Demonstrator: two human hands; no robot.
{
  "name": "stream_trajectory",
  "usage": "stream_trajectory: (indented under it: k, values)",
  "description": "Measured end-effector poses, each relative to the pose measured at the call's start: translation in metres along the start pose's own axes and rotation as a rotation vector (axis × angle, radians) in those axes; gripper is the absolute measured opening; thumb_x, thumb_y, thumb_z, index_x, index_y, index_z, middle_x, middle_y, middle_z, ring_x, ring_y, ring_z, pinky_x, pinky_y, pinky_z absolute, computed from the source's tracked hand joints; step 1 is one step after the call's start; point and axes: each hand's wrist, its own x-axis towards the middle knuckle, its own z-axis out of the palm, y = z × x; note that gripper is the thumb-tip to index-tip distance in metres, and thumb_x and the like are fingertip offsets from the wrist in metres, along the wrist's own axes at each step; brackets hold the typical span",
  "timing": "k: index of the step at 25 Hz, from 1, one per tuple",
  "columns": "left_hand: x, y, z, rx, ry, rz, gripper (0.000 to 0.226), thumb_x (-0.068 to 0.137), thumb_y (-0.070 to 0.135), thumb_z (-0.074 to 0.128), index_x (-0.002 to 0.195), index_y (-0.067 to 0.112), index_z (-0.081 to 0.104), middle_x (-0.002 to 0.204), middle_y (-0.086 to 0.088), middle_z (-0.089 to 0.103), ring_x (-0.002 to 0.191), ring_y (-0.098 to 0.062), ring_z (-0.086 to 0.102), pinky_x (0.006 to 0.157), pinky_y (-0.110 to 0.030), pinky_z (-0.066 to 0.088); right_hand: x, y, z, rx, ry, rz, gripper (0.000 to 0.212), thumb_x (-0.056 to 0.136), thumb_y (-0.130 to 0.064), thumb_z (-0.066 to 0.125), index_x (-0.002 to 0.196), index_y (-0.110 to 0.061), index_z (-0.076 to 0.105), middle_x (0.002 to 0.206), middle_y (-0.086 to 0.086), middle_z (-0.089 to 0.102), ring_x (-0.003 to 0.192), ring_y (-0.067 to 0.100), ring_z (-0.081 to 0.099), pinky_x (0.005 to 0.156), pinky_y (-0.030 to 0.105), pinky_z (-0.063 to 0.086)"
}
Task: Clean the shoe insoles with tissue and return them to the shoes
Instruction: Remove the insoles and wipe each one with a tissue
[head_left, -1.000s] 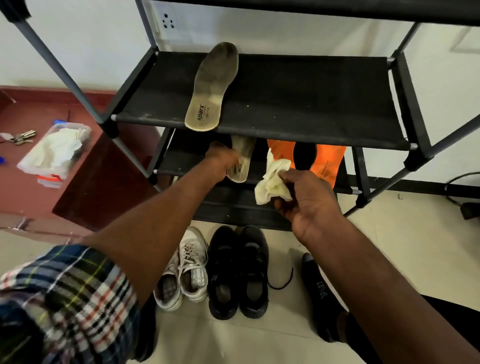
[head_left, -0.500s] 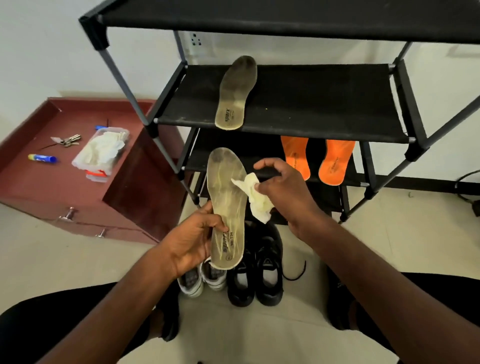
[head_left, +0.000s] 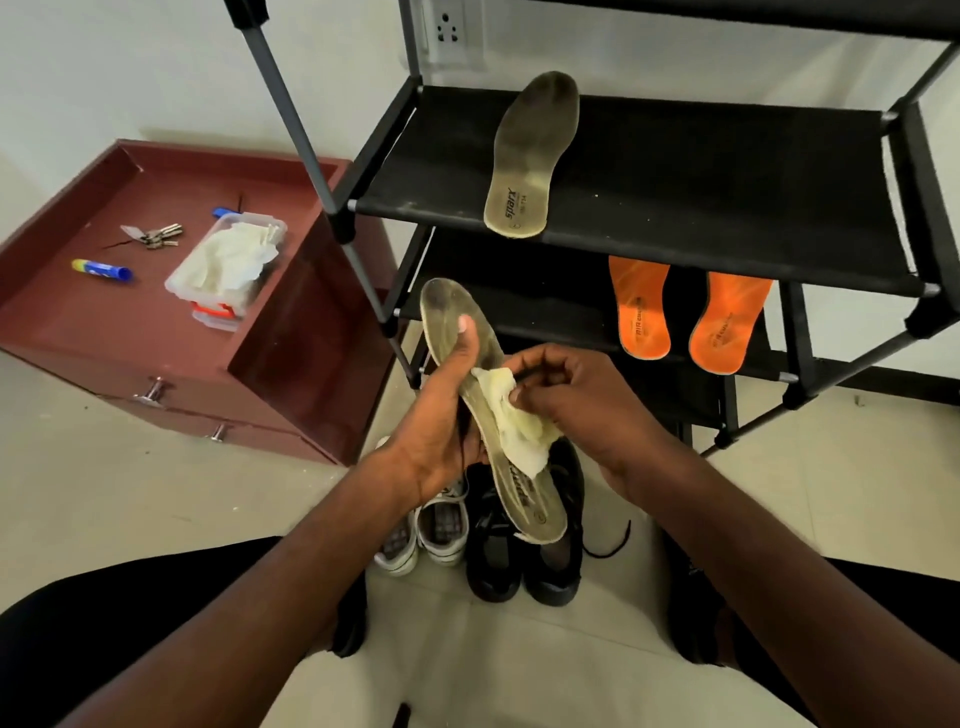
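Note:
My left hand (head_left: 441, 415) grips a worn beige insole (head_left: 519, 493) from its left side, thumb lying along its top face. My right hand (head_left: 571, 395) pinches a crumpled white tissue (head_left: 511, 421) and presses it on the middle of that insole. A second beige insole (head_left: 532, 156) lies on the upper shelf of the black shoe rack (head_left: 727, 171). Two orange insoles (head_left: 685, 317) lie on the lower shelf. On the floor below my hands stand a pair of black shoes (head_left: 519, 561) and a pair of white sneakers (head_left: 426, 530).
A maroon drawer cabinet (head_left: 156, 322) stands to the left. On it are a clear box of tissues (head_left: 228, 260), keys (head_left: 153, 236) and a blue tube (head_left: 101, 269). My knees in black trousers frame the tiled floor. A wall socket (head_left: 449, 26) is behind the rack.
I took the insole off the lower shelf and brought it toward me. My right hand has laid the tissue on its middle, and my left thumb now lies along its top.

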Motion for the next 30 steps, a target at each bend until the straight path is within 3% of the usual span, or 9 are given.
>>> stream_trajectory:
  k: [2,6,9,12,15,18,22,25,30]
  values:
    - [0.002,0.0,-0.001,-0.053,-0.018,-0.011,0.11,0.086,0.095,0.022,0.144,0.011,0.061,0.147,-0.019,0.058,0.139,-0.037,0.054,0.122,-0.056,0.034,-0.001,-0.002,0.003,0.051,-0.016,0.049,0.022,0.09,0.002,0.068,0.103,-0.014,0.076,0.096,0.007,0.078,0.086,0.013,0.074,0.066,0.02,0.054]
    - [-0.011,0.006,0.007,-0.087,0.024,-0.004,0.111,0.087,0.088,-0.003,0.101,0.022,0.085,0.117,-0.014,0.077,0.111,-0.026,0.074,0.098,-0.044,0.058,-0.005,-0.003,-0.002,0.15,-0.036,0.081,0.023,0.09,-0.002,0.071,0.106,-0.017,0.077,0.099,0.002,0.08,0.094,0.019,0.075,0.073,0.028,0.057]
    - [-0.006,0.0,-0.002,-0.177,0.045,0.01,0.108,0.086,0.093,0.01,0.116,0.018,0.081,0.124,-0.019,0.072,0.114,-0.036,0.069,0.106,-0.052,0.049,-0.007,-0.001,-0.01,0.237,0.023,0.068,0.029,0.09,-0.001,0.07,0.109,-0.02,0.076,0.102,0.002,0.079,0.1,0.023,0.075,0.08,0.036,0.06]
    - [0.004,-0.006,-0.005,-0.172,0.006,-0.055,0.103,0.088,0.093,0.021,0.13,0.013,0.072,0.108,-0.025,0.068,0.083,-0.039,0.065,0.076,-0.046,0.056,-0.004,-0.002,-0.021,0.303,0.141,-0.009,0.034,0.09,0.001,0.069,0.114,-0.023,0.071,0.105,0.0,0.078,0.097,0.016,0.075,0.073,0.029,0.058]
    - [0.003,-0.008,0.004,-0.269,-0.06,-0.101,0.087,0.095,0.082,0.033,0.131,0.013,0.072,0.111,-0.019,0.071,0.088,-0.034,0.068,0.074,-0.047,0.058,0.002,-0.003,-0.023,0.145,0.27,-0.166,0.027,0.088,0.004,0.068,0.105,-0.018,0.07,0.096,0.007,0.073,0.086,0.014,0.072,0.067,0.021,0.057]
    - [0.001,-0.011,0.009,-0.336,-0.089,-0.08,0.08,0.099,0.071,0.04,0.142,0.007,0.062,0.119,-0.017,0.068,0.099,-0.033,0.067,0.083,-0.048,0.054,0.004,0.003,-0.016,-0.134,0.376,-0.351,0.024,0.089,0.003,0.065,0.095,-0.019,0.071,0.084,-0.005,0.069,0.08,0.012,0.068,0.069,0.03,0.06]
    - [-0.003,-0.008,0.009,-0.395,-0.085,-0.08,0.073,0.097,0.062,0.051,0.144,0.007,0.057,0.118,-0.014,0.064,0.102,-0.029,0.064,0.094,-0.045,0.051,0.002,0.009,-0.002,-0.464,0.334,-0.559,0.021,0.089,-0.002,0.066,0.098,-0.021,0.067,0.088,-0.009,0.065,0.081,0.008,0.065,0.071,0.034,0.059]
    - [-0.009,-0.004,0.011,-0.411,-0.08,-0.074,0.065,0.097,0.058,0.053,0.14,0.01,0.056,0.115,-0.012,0.061,0.1,-0.026,0.063,0.092,-0.039,0.053,0.003,0.015,0.006,-0.566,0.294,-0.576,0.021,0.089,-0.009,0.069,0.102,-0.024,0.066,0.09,-0.012,0.064,0.082,0.007,0.064,0.072,0.037,0.059]
    - [-0.006,-0.004,0.013,-0.424,-0.067,-0.049,0.068,0.101,0.065,0.044,0.139,0.01,0.06,0.107,-0.011,0.071,0.097,-0.025,0.072,0.086,-0.039,0.059,-0.004,0.017,0.013,-0.601,0.233,-0.533,0.028,0.086,-0.024,0.083,0.109,-0.025,0.068,0.093,-0.013,0.065,0.083,0.006,0.063,0.073,0.033,0.058]
